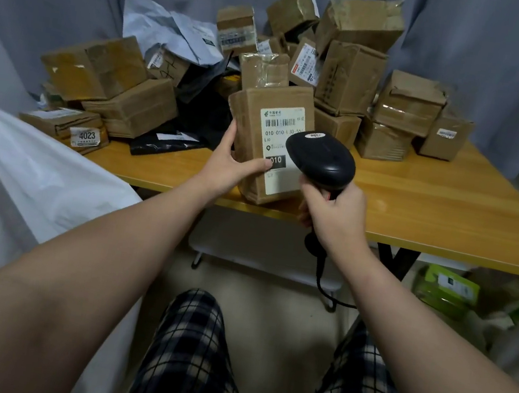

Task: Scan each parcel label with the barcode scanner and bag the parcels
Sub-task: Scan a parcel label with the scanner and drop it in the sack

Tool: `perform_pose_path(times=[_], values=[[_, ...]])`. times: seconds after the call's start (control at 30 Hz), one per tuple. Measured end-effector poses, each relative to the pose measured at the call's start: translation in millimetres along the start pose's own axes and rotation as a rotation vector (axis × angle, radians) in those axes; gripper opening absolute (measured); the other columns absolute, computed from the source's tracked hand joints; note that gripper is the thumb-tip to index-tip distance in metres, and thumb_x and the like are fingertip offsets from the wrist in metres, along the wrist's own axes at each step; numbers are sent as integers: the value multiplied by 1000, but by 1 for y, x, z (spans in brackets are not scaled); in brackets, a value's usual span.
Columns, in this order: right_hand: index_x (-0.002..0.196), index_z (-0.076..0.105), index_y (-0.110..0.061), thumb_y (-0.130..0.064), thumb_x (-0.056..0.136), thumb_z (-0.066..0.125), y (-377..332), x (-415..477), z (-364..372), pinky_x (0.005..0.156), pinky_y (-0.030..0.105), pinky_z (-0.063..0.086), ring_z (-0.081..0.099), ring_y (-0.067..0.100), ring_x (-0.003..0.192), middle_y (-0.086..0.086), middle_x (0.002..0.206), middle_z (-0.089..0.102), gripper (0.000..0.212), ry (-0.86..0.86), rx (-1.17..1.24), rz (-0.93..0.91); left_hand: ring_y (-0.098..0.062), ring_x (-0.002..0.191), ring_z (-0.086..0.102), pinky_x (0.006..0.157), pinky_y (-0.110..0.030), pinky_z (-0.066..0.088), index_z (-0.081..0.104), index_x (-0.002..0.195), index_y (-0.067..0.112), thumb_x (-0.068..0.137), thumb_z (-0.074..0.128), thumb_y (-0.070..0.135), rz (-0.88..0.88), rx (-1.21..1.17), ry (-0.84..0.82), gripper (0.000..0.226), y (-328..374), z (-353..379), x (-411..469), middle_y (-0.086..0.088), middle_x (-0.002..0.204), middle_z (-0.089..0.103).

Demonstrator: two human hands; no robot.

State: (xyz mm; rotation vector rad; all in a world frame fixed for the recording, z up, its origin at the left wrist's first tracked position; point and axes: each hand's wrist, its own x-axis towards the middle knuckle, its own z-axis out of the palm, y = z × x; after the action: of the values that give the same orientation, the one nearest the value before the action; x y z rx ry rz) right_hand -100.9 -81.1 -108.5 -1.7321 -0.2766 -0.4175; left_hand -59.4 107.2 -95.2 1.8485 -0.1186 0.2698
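Two hands: left hand point(228, 161) grips parcel point(267, 143), right hand point(333, 212) scanner point(320, 160).

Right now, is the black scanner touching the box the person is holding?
Cannot tell. The head view shows the scanner overlapping the label on the box; any gap behind it is hidden.

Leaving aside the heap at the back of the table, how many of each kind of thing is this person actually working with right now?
Cardboard parcel, held in the left hand: 1
Black barcode scanner, gripped in the right hand: 1
Large white bag, at the left: 1
Total: 3
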Motion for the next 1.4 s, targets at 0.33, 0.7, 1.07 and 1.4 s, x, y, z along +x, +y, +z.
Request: perform_pose_path(times=[0.33, 0.7, 1.07, 1.4], values=[[68, 57, -3, -16, 89, 66, 3, -17, -3, 44, 24, 46, 57, 15, 41, -4, 44, 53, 27, -3, 56, 61, -12, 118, 54, 94, -32, 50, 15, 152, 35, 80, 77, 25, -57, -13, -15, 95, -5, -4, 10, 5, 136, 54], [67, 58, -8, -17, 91, 65, 3, -22, 0, 47, 28, 48, 58, 15, 43, -2, 44, 55, 27, -1, 87, 83, -2, 105, 54, 70, -10, 48, 12, 152, 34, 82, 75, 22, -47, -31, -3, 95, -6, -1, 12, 8, 133, 54], [56, 49, -13, -10, 88, 66, -9, -23, 5, 44, 27, 44, 54, 21, 41, 1, 45, 50, 37, 3, 115, 54, -15, 133, 43, 107, -46, 42, 8, 153, 31, 76, 81, 21, 63, -109, 108, 107, -9, 6, -22, -1, 149, 39], [66, 59, -11, -13, 89, 67, -51, -46, 97, 47, 25, 45, 56, 13, 43, -3, 46, 56, 24, -438, 211, 29, -2, 118, 56, 98, -27, 50, 3, 150, 40, 78, 78, 13, 22, -90, 419, 107, -17, -84, -125, 10, 134, 49]])
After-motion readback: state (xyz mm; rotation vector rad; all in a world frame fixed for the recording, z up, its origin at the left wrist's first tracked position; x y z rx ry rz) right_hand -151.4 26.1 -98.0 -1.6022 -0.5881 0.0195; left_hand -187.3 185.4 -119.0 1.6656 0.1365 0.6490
